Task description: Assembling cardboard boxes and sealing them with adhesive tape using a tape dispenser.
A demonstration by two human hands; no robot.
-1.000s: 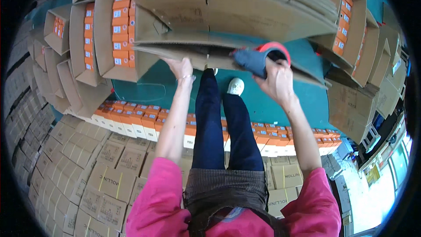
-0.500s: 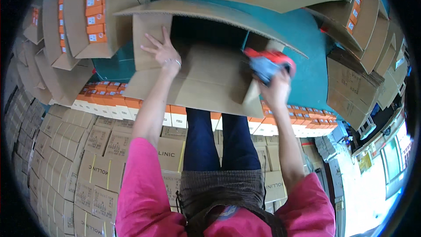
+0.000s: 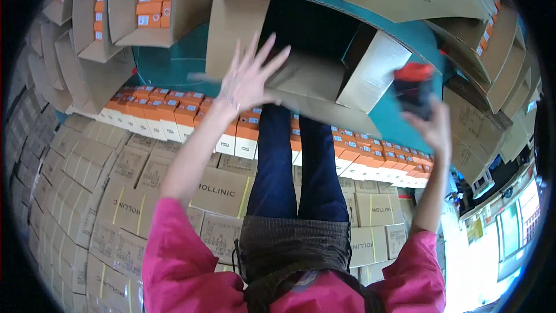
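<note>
An open, empty-looking cardboard carton (image 3: 310,75) lies in front of me, its flaps spread and its inside dark. My left hand (image 3: 246,81) is over its near left corner, fingers spread and holding nothing; whether it touches the near flap I cannot tell. To the right of the carton, my right hand (image 3: 431,130) grips a red and dark tape dispenser (image 3: 414,90), smeared by motion. The carton's right flap (image 3: 375,72) stands out pale and shiny beside it.
Rows of orange-and-white boxes (image 3: 185,115) run along the near edge of the green surface (image 3: 174,58). Open cartons with orange boxes (image 3: 150,8) stand at the far left, more cartons (image 3: 463,116) at the right. Stacked strapped cartons (image 3: 223,191) lie below.
My left hand has left the carton's left flap and come nearer and right. The right hand has carried the tape dispenser right, away from the carton, whose near flap has shifted.
</note>
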